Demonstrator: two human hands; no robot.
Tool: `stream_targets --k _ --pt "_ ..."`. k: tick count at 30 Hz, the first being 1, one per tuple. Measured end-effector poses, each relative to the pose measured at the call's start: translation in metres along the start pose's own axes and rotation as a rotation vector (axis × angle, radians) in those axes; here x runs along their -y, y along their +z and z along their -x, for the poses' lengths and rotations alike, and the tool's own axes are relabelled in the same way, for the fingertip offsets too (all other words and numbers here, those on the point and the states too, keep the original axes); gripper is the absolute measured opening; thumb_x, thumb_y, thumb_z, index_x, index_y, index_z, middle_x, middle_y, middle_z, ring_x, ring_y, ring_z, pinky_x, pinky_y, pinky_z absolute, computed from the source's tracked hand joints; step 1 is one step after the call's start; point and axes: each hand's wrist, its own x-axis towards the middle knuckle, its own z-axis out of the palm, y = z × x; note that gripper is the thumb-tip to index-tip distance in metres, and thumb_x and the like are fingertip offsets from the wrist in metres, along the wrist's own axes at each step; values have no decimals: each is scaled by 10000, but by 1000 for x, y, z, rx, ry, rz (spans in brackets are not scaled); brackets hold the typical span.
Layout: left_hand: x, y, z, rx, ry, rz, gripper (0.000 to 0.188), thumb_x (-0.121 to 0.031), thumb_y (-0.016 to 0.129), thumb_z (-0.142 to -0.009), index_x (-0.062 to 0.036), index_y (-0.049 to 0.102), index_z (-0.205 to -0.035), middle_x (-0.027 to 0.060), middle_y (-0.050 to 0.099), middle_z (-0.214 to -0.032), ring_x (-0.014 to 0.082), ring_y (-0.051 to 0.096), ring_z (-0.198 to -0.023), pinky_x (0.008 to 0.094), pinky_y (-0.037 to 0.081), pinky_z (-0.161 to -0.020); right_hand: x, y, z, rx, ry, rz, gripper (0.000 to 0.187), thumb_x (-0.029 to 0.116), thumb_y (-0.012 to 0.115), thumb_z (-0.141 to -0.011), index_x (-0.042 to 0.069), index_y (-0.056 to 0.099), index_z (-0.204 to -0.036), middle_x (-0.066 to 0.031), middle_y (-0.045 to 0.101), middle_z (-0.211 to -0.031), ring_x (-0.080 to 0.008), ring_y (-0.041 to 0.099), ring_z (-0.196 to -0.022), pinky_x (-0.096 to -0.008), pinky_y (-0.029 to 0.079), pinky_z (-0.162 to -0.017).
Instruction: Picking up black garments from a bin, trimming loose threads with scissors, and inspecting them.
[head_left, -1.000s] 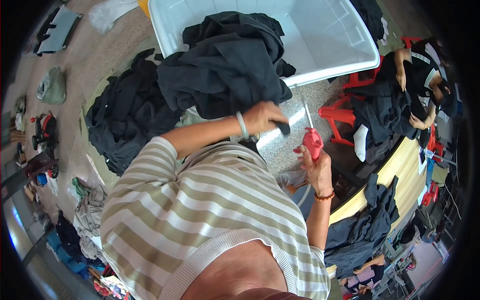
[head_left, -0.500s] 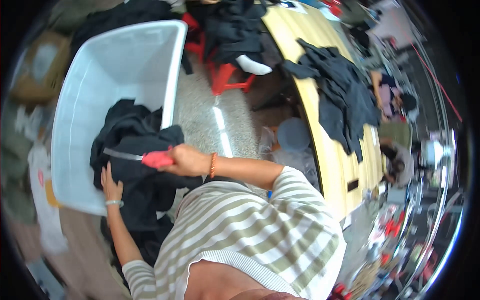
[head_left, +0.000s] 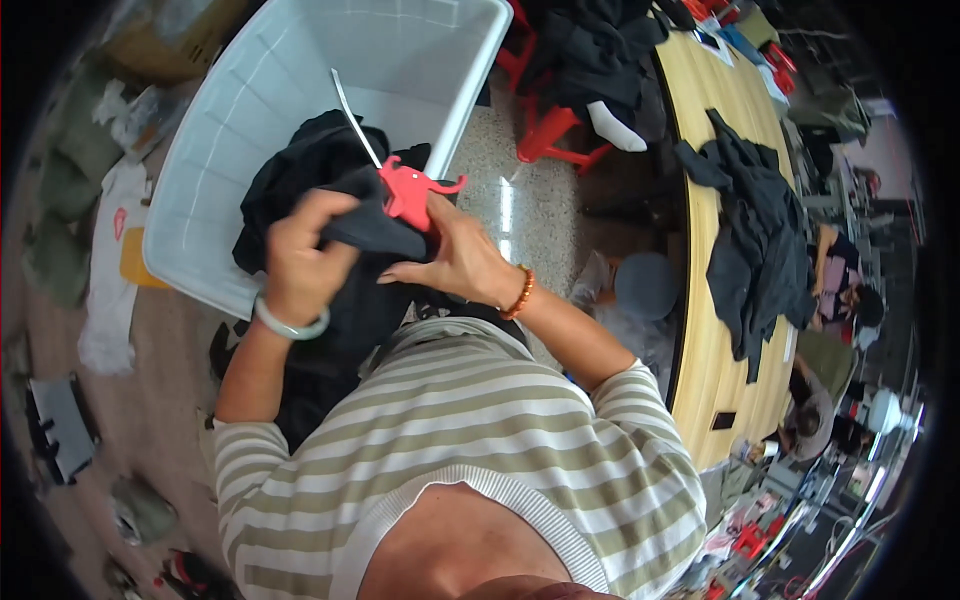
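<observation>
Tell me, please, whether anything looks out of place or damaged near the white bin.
Nothing looks plainly damaged, but the black cloth bunches over the near rim of the white bin instead of lying wholly inside, which looks untidy.

Speckled grey floor [head_left: 480, 175] shows in the middle, crossed by a bright streak of reflected light [head_left: 505, 205]; on the left, the floor looks plainer and browner. A long table [head_left: 692, 400] with a pale wood-grain top and dark left edge runs along the right. Just beside that edge is a round grey seat [head_left: 645, 287], and farther off a red stool [head_left: 548, 135]. Beyond the table, cluttered workstations blur toward a bright strip [head_left: 878, 482] at far right.
</observation>
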Motion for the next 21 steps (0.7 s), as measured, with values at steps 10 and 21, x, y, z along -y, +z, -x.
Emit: stream_targets --k 10,21 --pt "71 15 66 125 -329 -182 296 -11 676 -728 -2 600 -1014 195 660 -864 374 647 -857 371 497 -742 50 -70 -13 -186 -98 -274 232 111 634 -848 -17 647 -1041 -55 660 -943 -109 596 -880 -283 472 -811" --pt "19 -32 65 -17 -159 108 279 -14 585 -820 -7 609 -1098 142 661 -900 210 660 -857 338 516 -761 17 -186 28 -388 -128 -365 501 192 632 -864 -120 505 -1235 -227 551 -1266 -250 564 -1149 -363 430 -995"
